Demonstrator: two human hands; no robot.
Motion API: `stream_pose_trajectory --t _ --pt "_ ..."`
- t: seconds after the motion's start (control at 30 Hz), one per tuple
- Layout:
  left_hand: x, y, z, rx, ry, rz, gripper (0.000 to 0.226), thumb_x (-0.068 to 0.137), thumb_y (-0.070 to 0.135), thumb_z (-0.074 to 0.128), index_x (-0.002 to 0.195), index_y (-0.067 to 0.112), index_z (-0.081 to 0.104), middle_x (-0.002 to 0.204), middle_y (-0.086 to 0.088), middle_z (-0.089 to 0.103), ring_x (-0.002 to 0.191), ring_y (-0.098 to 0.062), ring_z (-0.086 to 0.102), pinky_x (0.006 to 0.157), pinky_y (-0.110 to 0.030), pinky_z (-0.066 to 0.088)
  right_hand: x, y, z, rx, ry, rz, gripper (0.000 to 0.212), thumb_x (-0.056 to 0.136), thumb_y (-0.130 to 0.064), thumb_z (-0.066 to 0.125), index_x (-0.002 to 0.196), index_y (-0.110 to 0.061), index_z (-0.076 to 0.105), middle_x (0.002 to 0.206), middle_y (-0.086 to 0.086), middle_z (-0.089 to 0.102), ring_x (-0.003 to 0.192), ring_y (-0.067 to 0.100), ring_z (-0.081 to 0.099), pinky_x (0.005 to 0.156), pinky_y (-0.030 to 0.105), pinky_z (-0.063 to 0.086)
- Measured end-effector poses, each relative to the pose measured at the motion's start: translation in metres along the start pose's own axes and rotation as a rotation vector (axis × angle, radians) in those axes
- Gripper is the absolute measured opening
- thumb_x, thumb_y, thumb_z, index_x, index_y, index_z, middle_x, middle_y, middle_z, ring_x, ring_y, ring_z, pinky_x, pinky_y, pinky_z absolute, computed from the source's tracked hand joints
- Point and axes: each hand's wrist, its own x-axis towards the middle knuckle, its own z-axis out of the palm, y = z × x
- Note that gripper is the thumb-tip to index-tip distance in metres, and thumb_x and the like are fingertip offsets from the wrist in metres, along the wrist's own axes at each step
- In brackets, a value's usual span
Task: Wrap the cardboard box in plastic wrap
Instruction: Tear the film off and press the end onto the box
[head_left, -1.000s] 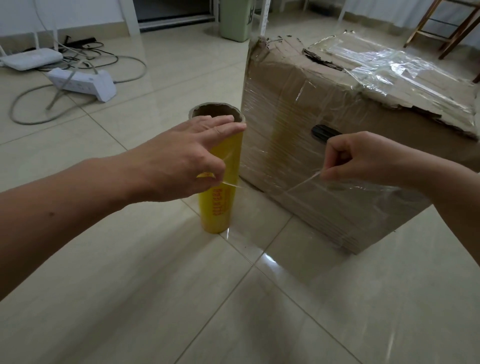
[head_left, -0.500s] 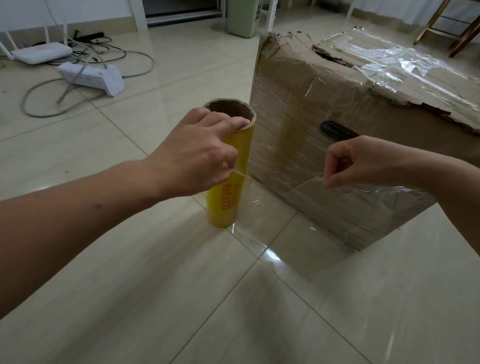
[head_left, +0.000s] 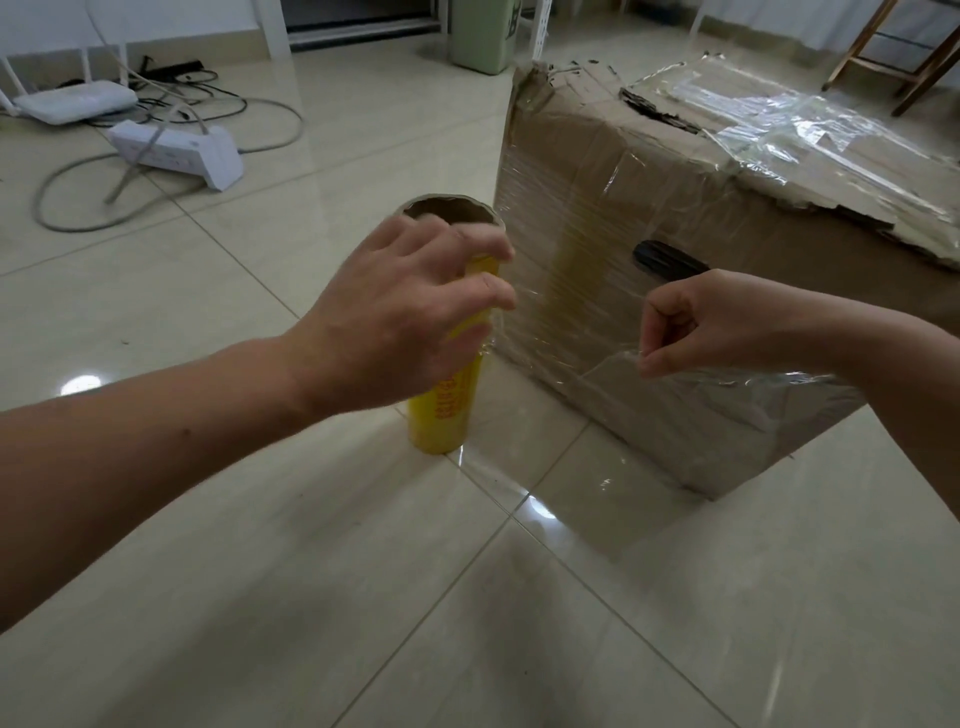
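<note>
The roll (head_left: 441, 415) stands on the floor (head_left: 467, 597) at centre, with the box (head_left: 675, 208) just beside it at 3 o'clock (wrap (head_left: 597, 366) runs from the roll to the right hand (head_left: 711, 322) before the box). The power strip (head_left: 176, 153) lies at 10 o'clock with the router (head_left: 72, 101) behind it. The bin (head_left: 480, 31) is at 12, behind the box, and the stool (head_left: 904, 57) at 1.
</note>
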Motion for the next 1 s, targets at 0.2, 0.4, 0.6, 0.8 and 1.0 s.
stream_pose_trajectory --t 0.2,0.4,0.6,0.8,1.0 --pt "-0.009 0.068 0.05 -0.224 -0.2 -0.072 0.047 0.083 0.008 0.063 0.128 0.002 0.05 0.126 -0.021 0.055 0.073 -0.029 0.068 0.047 -0.036 0.056 0.0 0.002 0.004 -0.005 -0.029 0.0 0.016 0.074 -0.027 0.077 0.073 -0.024 0.062 0.066 -0.008 0.064 0.057 0.0 0.054 0.059 0.017 0.043" --pt "0.004 0.071 0.087 -0.161 -0.205 -0.175 0.061 0.067 -0.009 0.074 0.124 -0.003 0.051 0.121 -0.024 0.057 0.056 -0.033 0.066 0.038 -0.036 0.052 0.005 0.003 0.018 0.003 0.004 -0.005 0.028 0.073 -0.024 0.079 0.076 -0.024 0.051 0.065 -0.009 0.051 0.056 0.006 0.044 0.056 0.021 0.037" --pt "0.007 0.061 0.087 -0.131 -0.235 -0.214 0.037 0.071 -0.008 0.07 0.105 0.001 0.059 0.078 -0.013 0.064 0.054 -0.032 0.063 0.039 -0.035 0.048 0.007 -0.001 0.026 -0.098 0.024 0.031 0.026 0.076 -0.032 0.075 0.092 -0.031 0.054 0.065 -0.01 0.046 0.058 0.004 0.044 0.056 0.021 0.035" --pt "0.001 0.058 0.09 -0.116 -0.322 -0.224 0.023 0.083 -0.001 0.062 0.105 0.007 0.059 0.093 -0.008 0.06 0.068 -0.028 0.064 0.05 -0.039 0.054 0.011 -0.001 0.036 -0.396 0.007 0.054 0.017 0.086 -0.042 0.06 0.083 -0.026 0.064 0.077 -0.012 0.062 0.086 0.013 0.058 0.087 0.033 0.035" --pt "-0.004 0.056 0.088 -0.094 -0.37 -0.189 0.007 0.088 0.008 0.06 0.095 0.009 0.062 0.088 -0.005 0.056 0.064 -0.023 0.062 0.051 -0.035 0.054 0.004 -0.003 0.033 -0.192 -0.015 0.087 0.012 0.092 -0.027 0.055 0.08 -0.025 0.054 0.076 -0.012 0.064 0.08 0.009 0.058 0.074 0.031 0.044"
